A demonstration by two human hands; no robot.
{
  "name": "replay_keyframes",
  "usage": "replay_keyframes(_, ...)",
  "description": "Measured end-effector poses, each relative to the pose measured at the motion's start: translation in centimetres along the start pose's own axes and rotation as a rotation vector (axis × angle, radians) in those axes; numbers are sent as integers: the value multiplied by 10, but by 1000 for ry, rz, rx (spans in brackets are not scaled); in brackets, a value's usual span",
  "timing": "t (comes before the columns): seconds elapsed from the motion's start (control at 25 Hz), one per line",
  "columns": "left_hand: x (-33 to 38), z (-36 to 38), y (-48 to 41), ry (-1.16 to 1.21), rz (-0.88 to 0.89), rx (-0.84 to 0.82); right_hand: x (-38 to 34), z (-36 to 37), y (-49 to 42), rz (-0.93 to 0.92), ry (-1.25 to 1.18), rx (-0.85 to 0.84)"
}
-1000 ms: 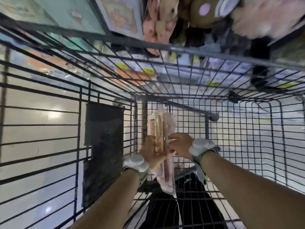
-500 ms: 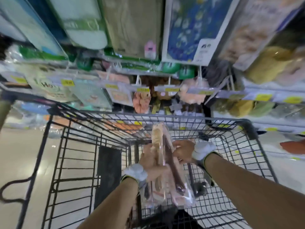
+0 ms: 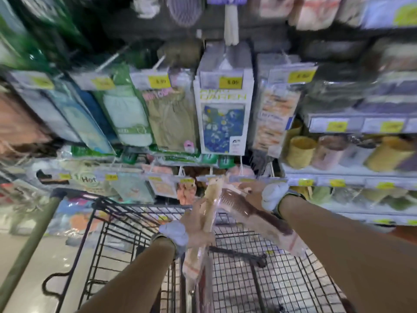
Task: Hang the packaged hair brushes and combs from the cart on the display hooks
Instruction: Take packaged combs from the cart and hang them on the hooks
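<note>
My left hand (image 3: 198,224) grips a clear packet with a pale wooden comb (image 3: 211,206), held upright above the black wire cart (image 3: 135,222). My right hand (image 3: 252,193) holds a second clear packet with a dark brown comb (image 3: 246,207), tilted down to the right. The two packets are apart at the bottom and close at the top. Display hooks (image 3: 158,62) with hanging packaged goods fill the wall ahead. The picture is blurred by motion.
Hanging packets with yellow price tags (image 3: 233,82) cover the upper rows. A shelf (image 3: 338,175) on the right carries yellow and pink cups (image 3: 300,152). The cart's handle bar (image 3: 29,242) runs along the left, over a pale floor.
Both hands rose out of the cart with the packets. The view swung up from the cart's bottom to the display wall. The right hand pulled the dark comb packet away from the pale one.
</note>
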State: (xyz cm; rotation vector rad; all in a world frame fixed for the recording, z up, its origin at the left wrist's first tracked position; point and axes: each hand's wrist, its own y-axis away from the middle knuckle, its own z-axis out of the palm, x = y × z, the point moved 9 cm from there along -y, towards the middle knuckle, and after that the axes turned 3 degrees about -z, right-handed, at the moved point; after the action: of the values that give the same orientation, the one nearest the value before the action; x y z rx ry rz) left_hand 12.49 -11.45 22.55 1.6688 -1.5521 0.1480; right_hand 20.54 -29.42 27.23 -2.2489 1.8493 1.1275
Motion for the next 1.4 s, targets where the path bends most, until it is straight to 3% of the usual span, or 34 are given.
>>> replay_keyframes(0.2, 62, -50, 10, -124, 159, 119, -26, -77, 20, -95, 79, 143)
replay_keyframes(0.44, 144, -110, 42, -356, 267, 276, -72, -160, 67, -150, 305, 203)
replay_keyframes(0.6, 190, -157, 63, -340, 374, 378, -98, -213, 110, -295, 247, 267)
replay_keyframes(0.76, 241, -211, 92, -399, 417, 589, -105, -268, 134, -293, 344, 333)
replay_keyframes(1.0, 329, -271, 119, -379, 579, 847, -110, -357, 163, -347, 225, 575)
replay_keyframes(1.28, 400, -312, 149, -422, 615, 1164, -131, -426, 196, -473, 260, 745)
replay_keyframes(1.4, 414, -321, 151, -440, 547, 1210, -134, -434, 201, -476, 258, 794)
